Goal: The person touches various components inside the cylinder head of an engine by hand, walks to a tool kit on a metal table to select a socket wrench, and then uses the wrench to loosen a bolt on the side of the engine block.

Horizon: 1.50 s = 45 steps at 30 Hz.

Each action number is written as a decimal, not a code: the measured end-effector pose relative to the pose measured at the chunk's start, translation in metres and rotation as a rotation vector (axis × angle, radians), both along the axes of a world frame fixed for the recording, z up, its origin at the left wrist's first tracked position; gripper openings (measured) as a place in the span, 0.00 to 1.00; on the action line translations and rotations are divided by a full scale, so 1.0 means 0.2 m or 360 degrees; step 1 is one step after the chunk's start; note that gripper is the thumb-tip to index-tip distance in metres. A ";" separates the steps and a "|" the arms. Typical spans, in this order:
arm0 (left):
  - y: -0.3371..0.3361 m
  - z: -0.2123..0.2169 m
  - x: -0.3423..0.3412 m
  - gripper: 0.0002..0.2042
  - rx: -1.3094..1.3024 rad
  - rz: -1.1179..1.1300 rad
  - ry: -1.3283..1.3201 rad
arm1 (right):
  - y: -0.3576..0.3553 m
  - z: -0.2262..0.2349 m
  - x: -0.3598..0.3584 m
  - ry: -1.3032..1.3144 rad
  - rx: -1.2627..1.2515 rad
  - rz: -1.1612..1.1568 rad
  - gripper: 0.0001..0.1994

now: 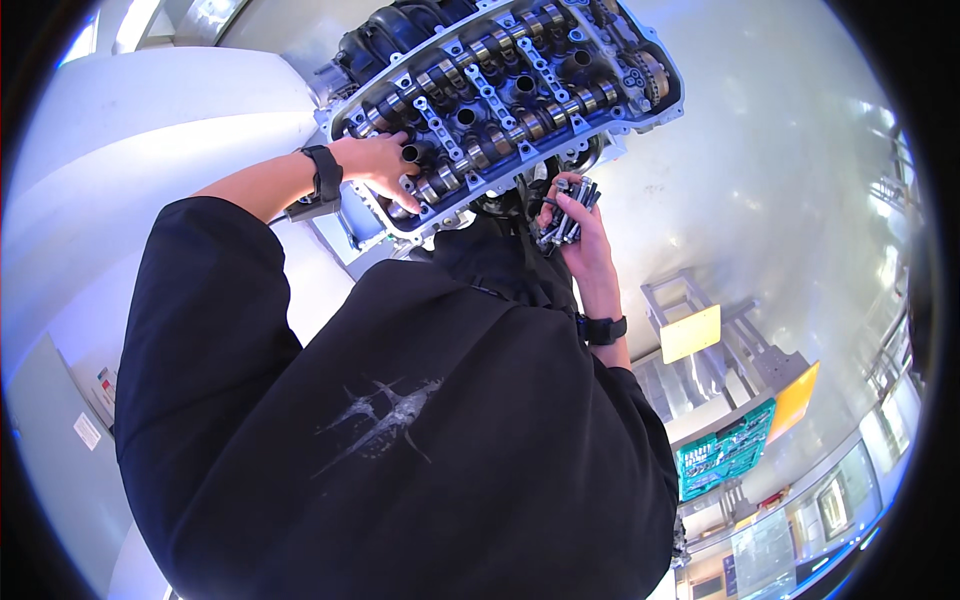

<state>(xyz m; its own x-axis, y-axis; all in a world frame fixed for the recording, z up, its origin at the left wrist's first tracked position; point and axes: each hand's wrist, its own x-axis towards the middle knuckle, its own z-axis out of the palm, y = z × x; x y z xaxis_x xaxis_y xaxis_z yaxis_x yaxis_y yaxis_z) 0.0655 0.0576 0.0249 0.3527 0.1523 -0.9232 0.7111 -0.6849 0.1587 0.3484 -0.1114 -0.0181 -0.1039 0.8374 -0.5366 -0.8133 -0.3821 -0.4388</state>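
Note:
The engine's cylinder head (394, 228) lies uncovered at the top of the view, with two camshafts (478, 153) running along it between several pale bearing caps (490, 97). My left hand (380, 168) reaches over its near-left corner. The fingers are spread apart and rest among the parts at the left camshaft ends; their tips are partly hidden. Just below the near edge of the head, my right hand (588, 228) is closed around a bunch of metal bolts (568, 215), whose shanks point several ways.
Dark ribbed engine ducting (385, 40) sits behind the head. At lower right stands a metal cart (735, 400) with yellow panels (691, 333) and a green tool case (727, 450) with several tools in it. A white curved surface (200, 100) is at the left.

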 end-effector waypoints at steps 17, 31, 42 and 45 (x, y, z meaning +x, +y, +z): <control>0.01 0.01 0.01 0.45 0.0023 -0.0001 0.0016 | 0.02 0.01 0.00 -0.0013 0.0007 -0.0018 0.19; 0.00 -0.01 0.00 0.44 -0.0045 0.0156 -0.0015 | 0.02 0.03 -0.01 -0.0065 -0.0017 -0.0037 0.19; -0.06 -0.10 -0.10 0.39 0.0041 0.0150 -0.0427 | 0.02 -0.01 0.00 -0.0060 -0.0071 -0.0070 0.20; -0.06 -0.08 -0.10 0.36 0.0096 0.0189 -0.0554 | 0.02 0.00 0.00 -0.0045 -0.0123 -0.0059 0.21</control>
